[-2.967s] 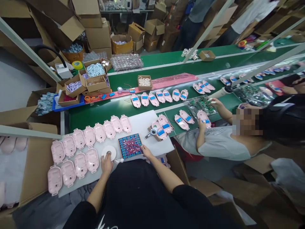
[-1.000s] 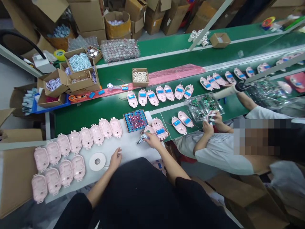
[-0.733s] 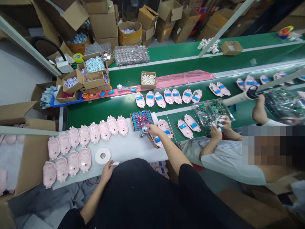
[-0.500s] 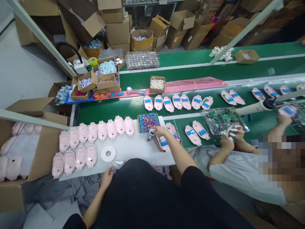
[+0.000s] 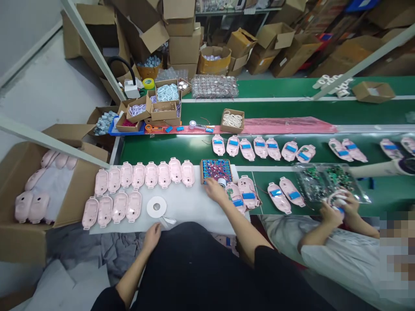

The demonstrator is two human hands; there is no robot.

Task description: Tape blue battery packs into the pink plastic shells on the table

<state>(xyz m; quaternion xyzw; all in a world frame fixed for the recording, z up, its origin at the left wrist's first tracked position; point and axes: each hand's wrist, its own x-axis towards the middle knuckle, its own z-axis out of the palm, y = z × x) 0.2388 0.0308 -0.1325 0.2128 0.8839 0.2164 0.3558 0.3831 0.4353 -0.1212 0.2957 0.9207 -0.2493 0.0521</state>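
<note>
My right hand (image 5: 214,189) reaches over the white work surface to the lower left corner of a box of blue batteries with red wires (image 5: 216,169). Its fingers point down, and their undersides are hidden. A small round white-and-grey thing (image 5: 222,182) shows just right of this hand, at the box's front edge. At the near edge of the surface is my left hand (image 5: 153,236), fingers curled together beside the loose end of a white strip (image 5: 169,220); what they pinch, if anything, is too small to make out. The strip leads from a white tape roll (image 5: 156,207).
Pink plastic shells (image 5: 151,175) stand in two rows on the left. Pink shells with blue batteries (image 5: 249,192) lie right of my right arm. A co-worker's hands (image 5: 337,210) handle a white thing beside bagged circuit boards (image 5: 330,181). An open carton (image 5: 74,203) holds more shells.
The view has shifted, so the bench sits further right. My right hand held a round-headed grey-and-white thing; a similar thing now shows to its right. My left hand stays by the strip.
</note>
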